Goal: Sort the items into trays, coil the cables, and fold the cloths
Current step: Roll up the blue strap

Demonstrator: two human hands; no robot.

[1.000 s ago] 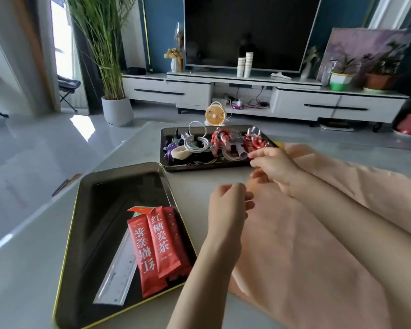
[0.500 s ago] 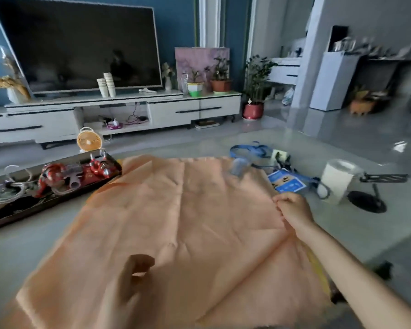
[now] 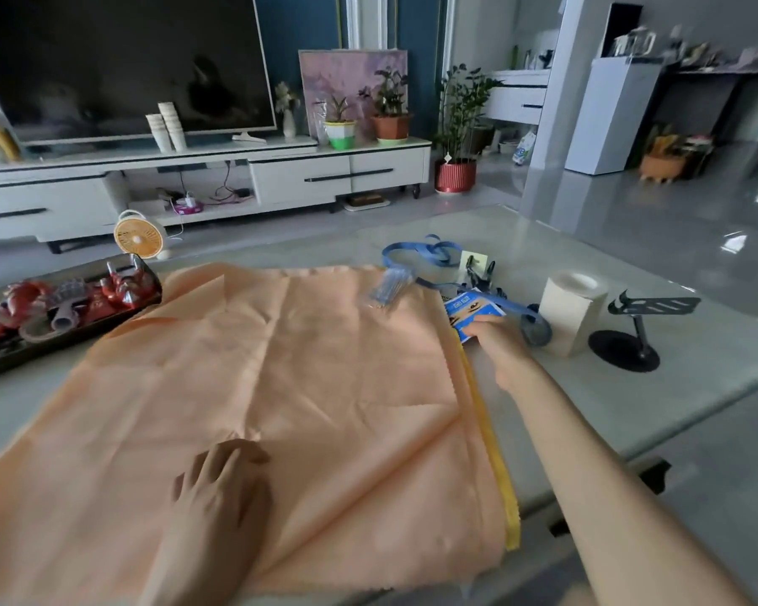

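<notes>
- Head view: a peach cloth (image 3: 307,387) lies spread across the middle of the desk (image 3: 674,387). It is creased in a grid, and its near edge hangs toward the person at 6 o'clock.
- A yellow cloth (image 3: 493,448) peeks out in a strip under its 3 o'clock edge, so two layers are stacked there.
- The left hand (image 3: 219,483) rests palm down on the cloth at about 7 o'clock, fingers straight and close together, pinning it.
- The right hand (image 3: 495,343) sits at the 2 o'clock corner, touching a blue card (image 3: 471,310). Its fingertips are hidden, so whether it pinches cloth, card or nothing cannot be told.
- The cloth looks thin, light and limp. It will likely sag and slide on the glossy desk, so it should be taken by the corners, with one hand holding it flat.
- A small clear packet (image 3: 388,290) lies on the cloth at 1 o'clock and would probably tumble if that edge were lifted.
- A blue lanyard (image 3: 421,251), a pale roll (image 3: 572,312) and a black stand (image 3: 631,338) lie off at 2 to 3 o'clock.
- A dark tray (image 3: 1,365) of red items sits at 9 o'clock, its corner touching the cloth.
</notes>
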